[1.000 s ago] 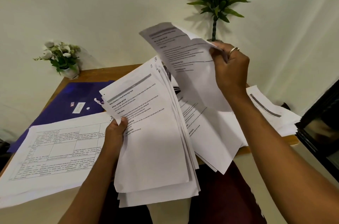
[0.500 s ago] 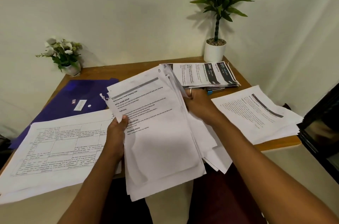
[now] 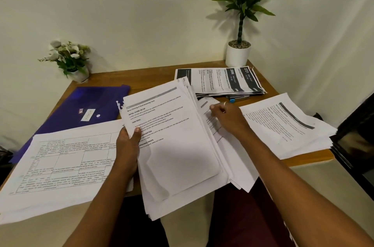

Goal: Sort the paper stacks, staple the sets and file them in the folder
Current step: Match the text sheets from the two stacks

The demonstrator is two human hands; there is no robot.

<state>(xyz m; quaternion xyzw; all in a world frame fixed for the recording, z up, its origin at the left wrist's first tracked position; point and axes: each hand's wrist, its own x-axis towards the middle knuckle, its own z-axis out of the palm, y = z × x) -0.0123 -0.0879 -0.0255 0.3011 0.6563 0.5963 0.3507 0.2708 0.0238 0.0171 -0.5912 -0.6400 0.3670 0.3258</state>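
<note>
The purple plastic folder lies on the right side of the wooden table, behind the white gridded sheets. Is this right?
No. In the head view the purple plastic folder lies on the left side of the wooden table, behind the white gridded sheets.

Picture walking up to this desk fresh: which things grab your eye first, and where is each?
The fanned paper stack at centre dominates, its left edge held in the left-hand grip, the right-hand grip touching its right side. Next come the purple folder at back left and the tall potted plant in the far right corner.
</note>
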